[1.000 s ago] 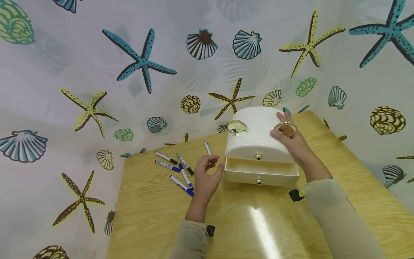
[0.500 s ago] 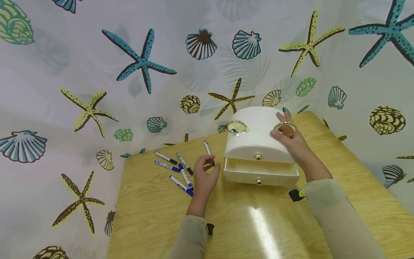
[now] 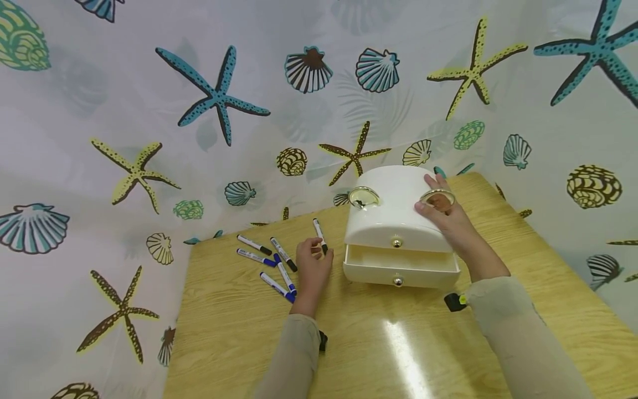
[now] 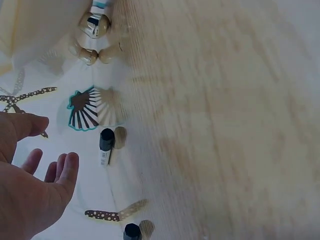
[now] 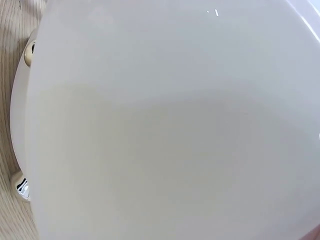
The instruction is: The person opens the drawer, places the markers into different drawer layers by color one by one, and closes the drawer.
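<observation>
Left of the white box (image 3: 386, 219), a marker (image 3: 320, 233) lies pointing away along its side, black cap (image 3: 325, 249) just beside the nearer left hand (image 3: 313, 270), whose loosely bent fingers hold nothing; the right hand (image 3: 452, 220) rests with parted fingers on the box.

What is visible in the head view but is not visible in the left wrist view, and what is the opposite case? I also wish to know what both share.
Only the head view: the right hand on the white box, the inside of its open drawer, and the blue-capped markers.

Only the left wrist view: the palm side of the left hand, and a black-capped marker seen cap-end first.

Both: the left hand, black-capped marker, wooden table and patterned cloth.
</observation>
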Available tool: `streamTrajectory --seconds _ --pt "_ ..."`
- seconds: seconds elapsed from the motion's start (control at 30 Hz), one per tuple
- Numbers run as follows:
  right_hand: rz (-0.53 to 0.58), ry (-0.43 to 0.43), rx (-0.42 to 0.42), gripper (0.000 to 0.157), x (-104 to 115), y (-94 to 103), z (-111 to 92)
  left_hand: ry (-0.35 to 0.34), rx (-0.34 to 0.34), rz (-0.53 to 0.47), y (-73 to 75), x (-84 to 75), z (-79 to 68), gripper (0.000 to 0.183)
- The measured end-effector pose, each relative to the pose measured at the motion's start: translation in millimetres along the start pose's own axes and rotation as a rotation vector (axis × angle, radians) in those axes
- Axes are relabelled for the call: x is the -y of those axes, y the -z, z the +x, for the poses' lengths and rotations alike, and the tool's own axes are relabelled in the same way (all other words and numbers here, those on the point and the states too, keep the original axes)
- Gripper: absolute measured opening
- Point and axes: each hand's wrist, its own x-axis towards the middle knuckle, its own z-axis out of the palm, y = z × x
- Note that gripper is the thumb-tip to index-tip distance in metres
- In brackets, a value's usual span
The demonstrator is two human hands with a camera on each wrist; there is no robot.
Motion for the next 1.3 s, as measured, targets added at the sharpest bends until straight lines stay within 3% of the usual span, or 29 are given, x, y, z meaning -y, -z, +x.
streamTrajectory --seconds 0.33,0.5,0.7,0.83,1.07,1.3 --pt "-0.026 -0.015 -0.009 0.079 -0.2 0.2 -6.6 0.079 0.014 0.155 -7.5 22.9 26.3 0.048" --pt "-0.049 -0.007 -0.025 0.065 -0.6 0.1 -8.3 0.109 0.048 0.212 -9.8 24.9 29.9 0.052" --pt "-0.087 -0.001 -0.058 0.060 1.0 0.9 -7.5 0.082 0.086 0.257 -15.9 27.2 38.6 0.055" --pt "-0.095 0.041 -0.080 0.051 0.8 0.9 -5.5 0.063 0.120 0.307 -20.5 31.5 45.2 0.053" --pt "0.003 0.169 -0.112 0.032 0.2 1.1 -2.4 0.062 0.134 0.324 -24.9 38.5 52.2 0.050" --pt "0.020 0.211 -0.119 0.032 -1.3 3.7 3.5 0.075 0.108 0.353 -27.3 37.0 57.6 0.047"
